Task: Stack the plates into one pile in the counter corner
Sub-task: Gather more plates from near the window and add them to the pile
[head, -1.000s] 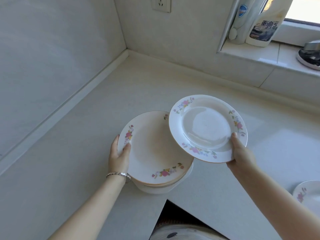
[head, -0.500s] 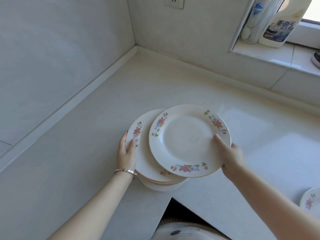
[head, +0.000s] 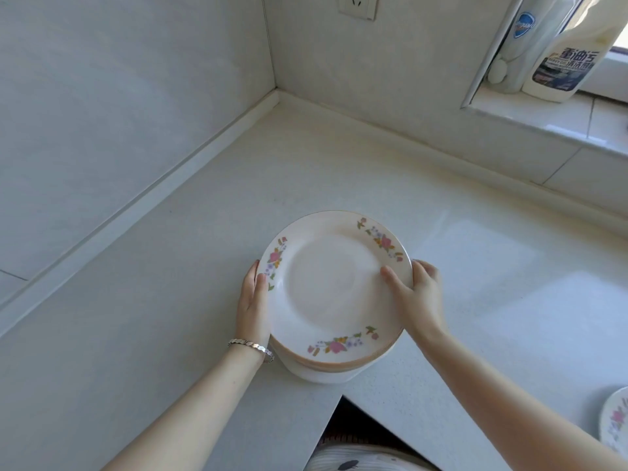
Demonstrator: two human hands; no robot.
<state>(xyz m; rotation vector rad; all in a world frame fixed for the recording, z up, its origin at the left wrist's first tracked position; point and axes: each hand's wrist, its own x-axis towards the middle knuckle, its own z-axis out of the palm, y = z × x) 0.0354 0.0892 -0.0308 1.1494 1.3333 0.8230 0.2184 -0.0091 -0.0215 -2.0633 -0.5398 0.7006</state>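
A pile of white plates with flower rims (head: 334,290) sits on the pale counter (head: 170,300), near its inner front edge. The top plate lies level on the pile. My left hand (head: 253,305) cups the pile's left rim, thumb on the top plate. On the right rim my right hand (head: 416,294) grips the top plate, thumb on its face and fingers under the edge. Another flowered plate (head: 616,423) shows partly at the lower right edge of the view.
The counter corner (head: 277,93) lies beyond the pile, where two walls meet. A window ledge (head: 543,117) at the upper right carries two bottles (head: 560,52). A wall socket (head: 357,5) is above. The counter's cut-out edge (head: 343,397) is just in front of the pile.
My right hand has brought the plate left and down from the air until it lies squarely on the pile. My left hand stayed on the pile's left rim.
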